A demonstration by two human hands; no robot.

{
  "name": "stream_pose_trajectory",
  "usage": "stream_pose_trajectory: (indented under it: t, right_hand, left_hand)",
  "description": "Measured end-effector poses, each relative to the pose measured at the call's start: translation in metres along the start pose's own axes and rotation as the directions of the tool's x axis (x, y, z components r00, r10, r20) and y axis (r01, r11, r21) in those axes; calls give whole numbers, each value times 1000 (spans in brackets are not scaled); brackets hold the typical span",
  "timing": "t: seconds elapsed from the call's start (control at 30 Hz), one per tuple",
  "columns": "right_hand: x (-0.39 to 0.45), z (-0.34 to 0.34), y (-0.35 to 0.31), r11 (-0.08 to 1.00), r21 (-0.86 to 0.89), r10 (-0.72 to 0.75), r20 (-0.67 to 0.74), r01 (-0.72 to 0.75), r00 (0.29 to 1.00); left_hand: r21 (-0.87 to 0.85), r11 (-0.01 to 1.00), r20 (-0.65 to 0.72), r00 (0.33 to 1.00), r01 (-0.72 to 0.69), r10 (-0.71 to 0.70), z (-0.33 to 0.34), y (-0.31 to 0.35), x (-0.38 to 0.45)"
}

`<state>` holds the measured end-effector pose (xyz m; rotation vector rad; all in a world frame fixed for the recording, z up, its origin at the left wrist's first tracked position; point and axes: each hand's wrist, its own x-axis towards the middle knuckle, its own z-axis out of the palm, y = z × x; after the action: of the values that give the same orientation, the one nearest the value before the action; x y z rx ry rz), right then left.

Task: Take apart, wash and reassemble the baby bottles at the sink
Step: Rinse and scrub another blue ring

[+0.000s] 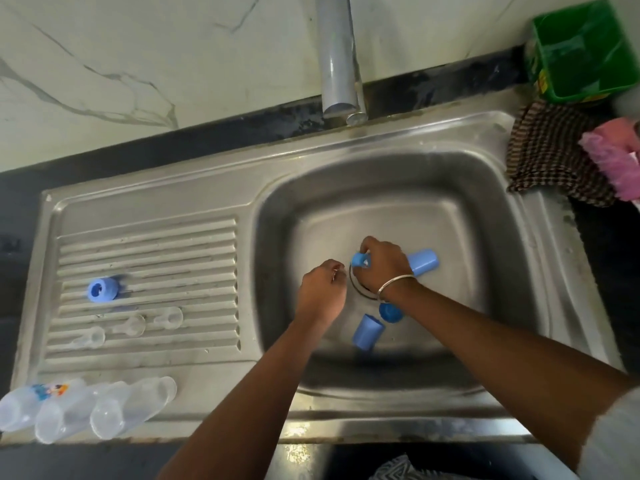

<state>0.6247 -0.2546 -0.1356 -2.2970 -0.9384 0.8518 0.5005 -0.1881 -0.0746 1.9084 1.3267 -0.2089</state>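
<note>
Nearest the camera, at seven o'clock, three clear bottles [86,408] lie on their sides, side by side, on the front lip of the steel sink [391,407]; the leftmost bears a coloured print. Just beyond them, on the ribbed drainboard [149,244] at nine o'clock, three clear teats [131,325] sit in a slanted row, and a blue ring [101,289] lies farther back, apart from them.

Both forearms reach into the basin. Beneath the right forearm, at about five o'clock of the drain, a blue cap [367,331] lies on its side, with a round blue piece [390,311] just behind it. The left hand [323,289] hovers near the drain with fingers curled; whether it pinches anything cannot be told. The right hand [382,263], wearing a bangle [394,284] at the wrist, grips a small blue ring with a teat [360,260]. A second blue cap [423,262] lies at three o'clock of that hand, partly behind it.

Farther back, a grey tap [337,57] rises at twelve o'clock. At two o'clock, a checked cloth [550,154], a pink scrubber [613,157] and a green box [581,50] rest on the dark desk [207,140].
</note>
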Motion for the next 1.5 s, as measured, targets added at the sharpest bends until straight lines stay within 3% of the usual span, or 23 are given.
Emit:
stream_pose_trajectory:
  t: [0.07, 0.13, 0.17, 0.27, 0.43, 0.53, 0.7, 0.83, 0.97, 1.13, 1.5]
  right_hand:
    - [-6, -12, -12, 944, 312, 125, -47, -104, 991]
    - [-10, -25, -23, 809, 573, 162, -1, -133, 987]
    - [-13, -30, -29, 756, 644, 149, 1, -115, 989]
    - [-21, -42, -39, 734, 679, 104, -93, -13, 990]
    - [-32, -55, -52, 737, 670, 34, -168, 89, 985]
    - [-34, -63, -60, 804, 577, -30, -199, 142, 980]
    - [-31, -82, -69, 796, 598, -38, -102, 92, 994]
    - [-3, -105, -79, 883, 440, 14, -375, 164, 927]
    - [31, -141, -104, 928, 311, -13, -529, 208, 849]
    - [55, -170, -125, 948, 263, -47, -447, 182, 893]
    - [65, -183, -133, 990, 47, -99, -432, 133, 897]
  left_hand:
    - [-188, 981, -8, 999, 41, -44, -3, 9, -4]
    - [-400, 912, 46, 996, 92, -81, -3, 20, -4]
    - [-489, 864, 89, 992, 122, -90, -4, 24, -4]
    - [-658, 741, 160, 986, 136, -38, -13, 39, -2]
    - [-755, 655, 87, 994, 23, 65, -29, 48, 3]
    - [-750, 657, 1, 993, -75, 115, -32, 42, 10]
    - [-744, 643, -98, 982, -182, 164, -39, 45, 20]
    - [-719, 651, -188, 970, -244, 156, -44, 53, 30]
    - [-671, 662, -224, 942, -334, 249, -49, 63, 34]
    - [-652, 654, -254, 923, -384, 289, -51, 66, 41]
    - [-677, 619, -235, 914, -399, 332, -53, 70, 43]
